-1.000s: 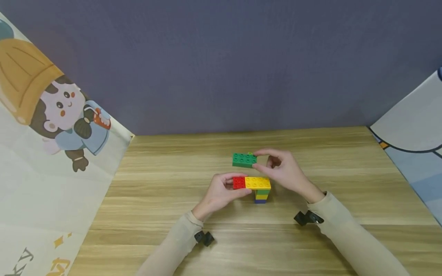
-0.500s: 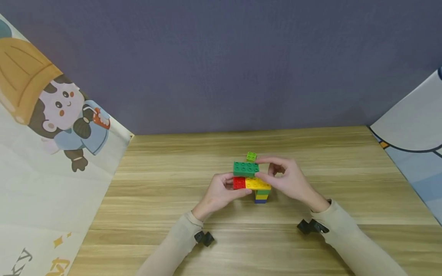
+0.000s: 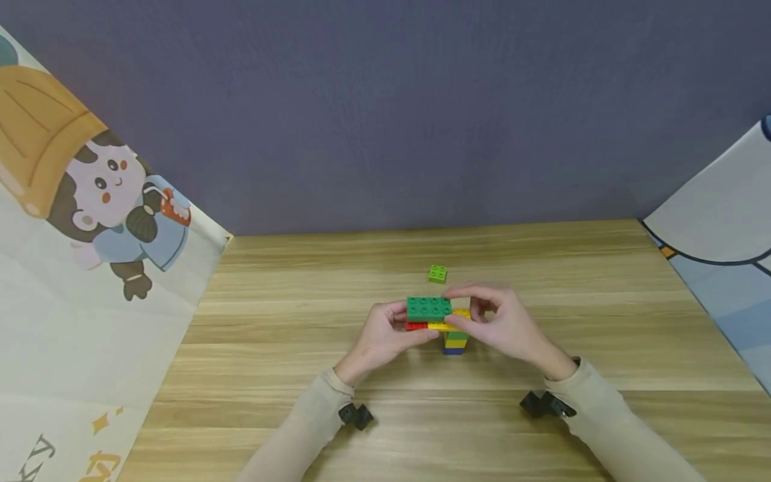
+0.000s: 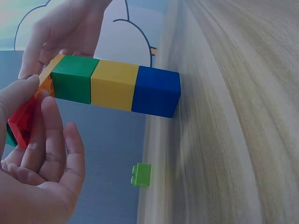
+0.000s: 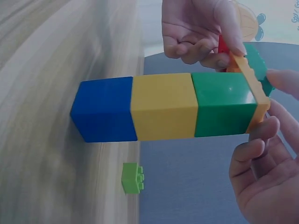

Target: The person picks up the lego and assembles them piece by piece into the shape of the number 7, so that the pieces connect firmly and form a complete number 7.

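Note:
A tower of a blue block (image 5: 103,109), a yellow block (image 5: 163,106) and a green block (image 5: 224,103) stands upright on the table. Across its top lies a thin yellow plate (image 5: 254,93) overhanging to the left, with a red brick (image 4: 21,123) by its free end. My left hand (image 3: 383,337) pinches this overhang between thumb and fingers. My right hand (image 3: 502,323) holds the right end of a long green brick (image 3: 428,309) between thumb and forefinger. That brick sits flat over the red brick and the plate's left part, mostly covering them in the head view.
Behind the tower, a small lime-green brick (image 3: 438,274) rests on the wood-grain table (image 3: 289,281). A dark blue-grey panel (image 3: 385,120) rises along the back edge. Printed panels (image 3: 72,321) flank the table. Both wrists carry small black cameras (image 3: 357,415).
My right hand has brought the long green brick down and toward me onto the red and yellow pieces. The lime brick has come into full view. My left hand keeps its hold.

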`<state>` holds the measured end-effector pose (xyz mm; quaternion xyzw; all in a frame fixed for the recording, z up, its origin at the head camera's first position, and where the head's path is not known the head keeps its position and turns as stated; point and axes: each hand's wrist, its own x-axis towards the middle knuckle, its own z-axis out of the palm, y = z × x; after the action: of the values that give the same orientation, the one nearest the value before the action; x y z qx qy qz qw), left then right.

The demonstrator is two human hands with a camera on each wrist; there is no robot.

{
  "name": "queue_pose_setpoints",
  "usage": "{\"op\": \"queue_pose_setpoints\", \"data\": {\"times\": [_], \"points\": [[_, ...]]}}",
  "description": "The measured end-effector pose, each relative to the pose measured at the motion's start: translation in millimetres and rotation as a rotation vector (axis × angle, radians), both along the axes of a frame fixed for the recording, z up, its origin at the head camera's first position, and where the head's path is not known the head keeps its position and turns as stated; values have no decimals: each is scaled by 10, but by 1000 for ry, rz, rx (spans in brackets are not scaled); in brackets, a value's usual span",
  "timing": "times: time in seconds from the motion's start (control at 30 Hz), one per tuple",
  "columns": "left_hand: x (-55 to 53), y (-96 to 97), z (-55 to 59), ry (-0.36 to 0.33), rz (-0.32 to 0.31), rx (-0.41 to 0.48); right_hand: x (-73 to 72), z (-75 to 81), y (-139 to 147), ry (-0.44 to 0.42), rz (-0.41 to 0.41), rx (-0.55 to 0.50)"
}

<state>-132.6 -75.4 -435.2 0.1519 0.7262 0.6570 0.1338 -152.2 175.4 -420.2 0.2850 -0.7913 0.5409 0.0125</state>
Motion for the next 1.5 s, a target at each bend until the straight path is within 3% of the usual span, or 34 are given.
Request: {"op": "queue_pose_setpoints", "data": {"times": [0.47, 0.8, 1.3, 1.5], "points": [[-41, 10, -7, -17, 20, 3, -10, -11, -19, 55, 26, -6], [-69, 12, 11, -15, 17, -18, -63, -16, -16, 181, 75, -30], [-83, 12, 30, -30, 2, -36, -88, 4, 12, 85, 57, 34], [-80, 15, 63, -27, 10, -12, -100, -16, 18, 96, 59, 25]]}}
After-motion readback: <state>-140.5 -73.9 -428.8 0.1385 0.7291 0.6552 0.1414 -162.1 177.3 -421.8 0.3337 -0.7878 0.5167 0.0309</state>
